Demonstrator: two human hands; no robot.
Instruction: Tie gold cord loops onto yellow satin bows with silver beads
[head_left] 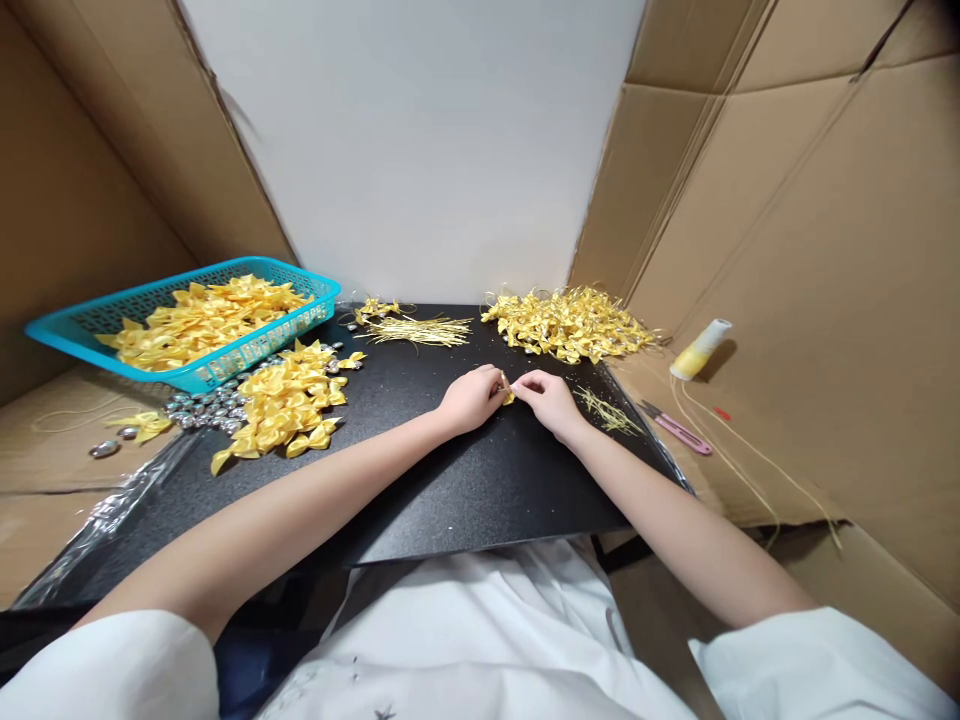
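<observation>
Over the middle of the black table [480, 500], my two hands meet at a small yellow ribbon bow [508, 398]. My left hand [472, 400] is closed and grips the bow between thumb and fingers. The fingers of my right hand [553, 403] are pinched together at the bow's right side; what they hold is too small to make out. Behind my left hand lies a bundle of gold cords [420, 331]. Short cord pieces [609, 412] lie just right of my right hand.
A turquoise basket [335, 290] of yellow bows stands at left, beside loose bows [289, 400] and silver bells [214, 405]. Bows with cords [570, 325] are heaped back right. A cord spool [699, 350] and pink-handled cutter [682, 433] lie on cardboard at right.
</observation>
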